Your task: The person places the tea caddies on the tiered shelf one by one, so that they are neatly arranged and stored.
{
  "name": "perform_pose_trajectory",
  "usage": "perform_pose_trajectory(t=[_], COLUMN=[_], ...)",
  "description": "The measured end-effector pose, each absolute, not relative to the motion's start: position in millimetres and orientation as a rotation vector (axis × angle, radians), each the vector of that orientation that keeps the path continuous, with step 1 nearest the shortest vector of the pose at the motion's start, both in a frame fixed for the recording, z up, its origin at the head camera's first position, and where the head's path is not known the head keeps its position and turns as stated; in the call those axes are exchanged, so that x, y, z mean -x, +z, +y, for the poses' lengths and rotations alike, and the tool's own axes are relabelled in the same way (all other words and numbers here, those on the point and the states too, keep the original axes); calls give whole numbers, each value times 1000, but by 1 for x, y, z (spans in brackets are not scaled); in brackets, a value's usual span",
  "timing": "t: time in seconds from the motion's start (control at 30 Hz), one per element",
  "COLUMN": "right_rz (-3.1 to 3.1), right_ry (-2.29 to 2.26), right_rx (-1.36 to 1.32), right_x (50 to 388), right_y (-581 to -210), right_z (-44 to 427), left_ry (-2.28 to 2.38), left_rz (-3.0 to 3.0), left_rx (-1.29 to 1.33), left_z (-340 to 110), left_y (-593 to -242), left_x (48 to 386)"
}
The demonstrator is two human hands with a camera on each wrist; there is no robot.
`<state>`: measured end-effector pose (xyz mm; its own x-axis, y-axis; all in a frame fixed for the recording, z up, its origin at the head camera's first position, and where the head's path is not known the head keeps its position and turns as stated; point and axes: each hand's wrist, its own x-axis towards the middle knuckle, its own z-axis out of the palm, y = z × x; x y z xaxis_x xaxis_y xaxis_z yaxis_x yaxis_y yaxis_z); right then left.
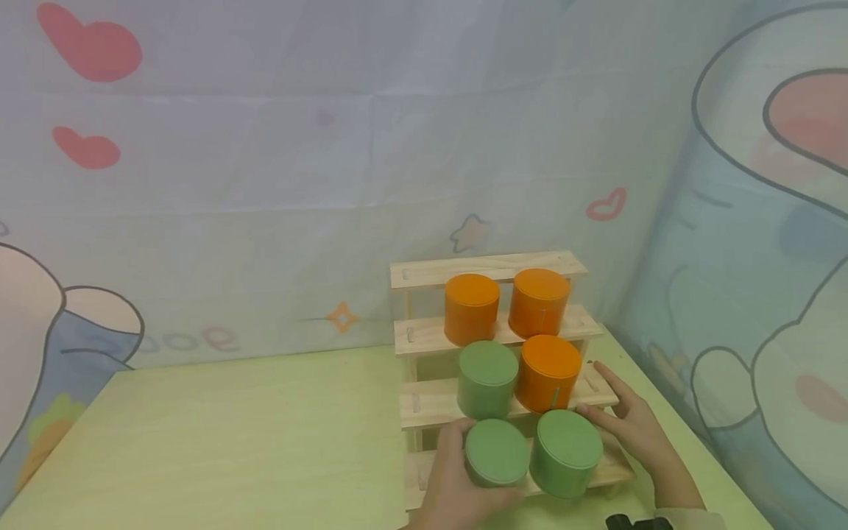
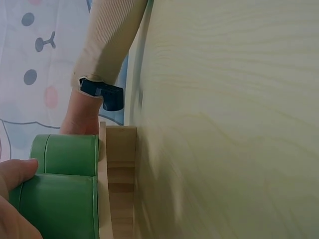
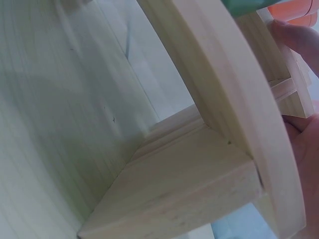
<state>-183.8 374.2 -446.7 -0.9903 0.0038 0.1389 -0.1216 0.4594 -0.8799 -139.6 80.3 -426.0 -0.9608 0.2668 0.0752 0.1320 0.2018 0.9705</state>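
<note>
A stepped wooden rack [image 1: 483, 270] stands on the table, bearing green and orange cylindrical tins. My left hand [image 1: 453, 482] grips the left green tin [image 1: 497, 453] on the lowest step, thumb and fingers around its sides. Beside it on that step is another green tin [image 1: 567, 455]. At the rack's right side, my right hand [image 1: 632, 430] holds the end of a step, seen close in the right wrist view. One step up sit a green tin [image 1: 487, 379] and an orange tin [image 1: 548, 374]. Two more orange tins [image 1: 472, 311] occupy the step above.
The pale wood-grain table [image 1: 252, 434] extends left of the rack. A printed cloth [image 1: 265, 162] hangs behind, and another cloth panel [image 1: 782, 294] borders the right side. A dark wrist device [image 2: 102, 92] sits over the right sleeve [image 2: 109, 40].
</note>
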Motion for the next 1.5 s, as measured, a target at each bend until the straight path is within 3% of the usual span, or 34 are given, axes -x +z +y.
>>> perform_pose_trajectory(t=[1.0, 1.5], right_rz=[-2591, -2625], right_ry=[1559, 1463], right_rx=[-149, -185], right_x=[191, 181], right_y=[-447, -434], right_z=[372, 395], left_ry=[1882, 1639], left_rz=[2326, 2475], left_rx=[-283, -480], left_z=[87, 14], left_y=[-427, -398], left_x=[140, 137])
